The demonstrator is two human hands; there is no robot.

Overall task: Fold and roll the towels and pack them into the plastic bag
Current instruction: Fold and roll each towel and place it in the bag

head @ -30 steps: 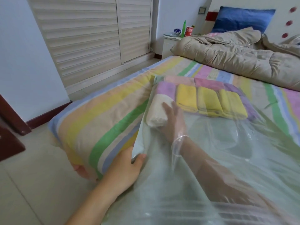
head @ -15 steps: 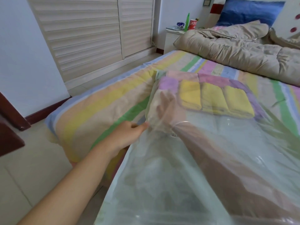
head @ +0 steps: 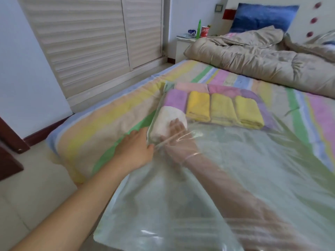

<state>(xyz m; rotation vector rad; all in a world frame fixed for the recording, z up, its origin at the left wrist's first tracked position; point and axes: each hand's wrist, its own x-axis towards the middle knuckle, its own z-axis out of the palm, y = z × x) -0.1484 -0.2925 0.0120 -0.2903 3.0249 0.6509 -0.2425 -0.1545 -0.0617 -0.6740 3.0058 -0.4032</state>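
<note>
A clear plastic bag (head: 244,160) lies flat on the striped bed. Deep inside it sit a row of rolled towels: a purple one (head: 175,98), three yellow ones (head: 222,107), and pink ones (head: 224,88) behind them. A white rolled towel (head: 166,120) lies at the bag's left side, in front of the purple one. My right hand (head: 176,136) is inside the bag, its straight fingers resting on the white roll. Outside the bag, my left hand (head: 136,147) pinches the bag's left edge beside the white roll, where the plastic creases.
The striped bed sheet (head: 112,124) ends in a corner at the left, with tiled floor (head: 36,187) below. A beige quilt (head: 253,58) is heaped at the far end below a blue pillow (head: 262,17). A nightstand (head: 184,44) with bottles stands by the louvred doors (head: 90,42).
My left hand moved up along the bag's left edge to beside the white roll. The lifted bag has settled flatter on the bed. My right hand stays on the white roll.
</note>
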